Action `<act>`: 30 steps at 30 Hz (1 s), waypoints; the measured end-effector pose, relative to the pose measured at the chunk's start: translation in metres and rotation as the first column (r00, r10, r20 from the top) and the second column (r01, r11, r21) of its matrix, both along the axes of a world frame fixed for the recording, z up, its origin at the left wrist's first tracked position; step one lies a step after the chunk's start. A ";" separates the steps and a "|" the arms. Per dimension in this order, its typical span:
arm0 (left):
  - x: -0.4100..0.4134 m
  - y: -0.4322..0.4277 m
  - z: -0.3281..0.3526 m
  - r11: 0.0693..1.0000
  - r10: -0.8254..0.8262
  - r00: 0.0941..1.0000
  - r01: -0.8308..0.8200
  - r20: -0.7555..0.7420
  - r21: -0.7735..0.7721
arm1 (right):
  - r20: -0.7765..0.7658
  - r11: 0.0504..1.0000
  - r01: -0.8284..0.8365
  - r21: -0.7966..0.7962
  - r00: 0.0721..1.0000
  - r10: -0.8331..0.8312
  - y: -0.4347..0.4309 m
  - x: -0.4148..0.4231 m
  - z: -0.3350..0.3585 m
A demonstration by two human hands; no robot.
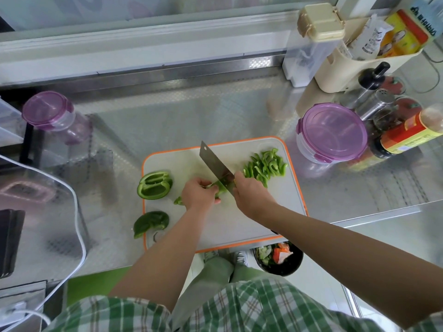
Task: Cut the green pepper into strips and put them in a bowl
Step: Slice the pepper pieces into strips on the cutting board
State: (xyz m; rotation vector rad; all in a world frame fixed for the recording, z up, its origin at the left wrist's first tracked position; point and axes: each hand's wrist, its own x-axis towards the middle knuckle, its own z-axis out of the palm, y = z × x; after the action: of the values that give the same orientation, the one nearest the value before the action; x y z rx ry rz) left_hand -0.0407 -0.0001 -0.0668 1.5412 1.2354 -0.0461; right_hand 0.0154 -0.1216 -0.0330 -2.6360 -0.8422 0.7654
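On the board (230, 226), near its middle, a pepper piece (221, 189) is being held down by the left hand (197, 194), whose fingers are curling over it; the piece is glossy and bright green, and only a little of it is being shown between hand and blade. A knife (214, 162) is being clenched at its handle by the right hand (251, 195), with the broad blade being set against the piece and its far end pointing away from the person. Curved, thin strips (265, 166) are being kept in a loose heap at the board's far right corner. A hollow half (154, 185), cut side up, is lying at the left rim, and a darker slab (151, 222), skin up, is overhanging the near left corner. The board, white with an orange edge, is being carried by a patterned steel counter (191, 116). A purple-lidded tub (332, 131) is standing just beside the board's right corner, with bottles (407, 135) crowded behind it, and a purple-lidded jar (48, 111) is standing well apart at the left. A black bin (279, 257) of scraps is sitting below the counter's near edge.
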 end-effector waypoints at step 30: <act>-0.001 0.005 -0.004 1.000 -0.028 1.000 0.028 -0.007 -0.009 | -0.025 0.999 0.007 0.040 1.000 -0.006 -0.001 0.001 -0.001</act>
State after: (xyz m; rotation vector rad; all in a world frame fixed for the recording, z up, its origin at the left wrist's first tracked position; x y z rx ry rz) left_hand -0.0417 0.0051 -0.0712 1.5519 1.2176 -0.0760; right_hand 0.0161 -0.1228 -0.0343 -2.5877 -0.8331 0.7705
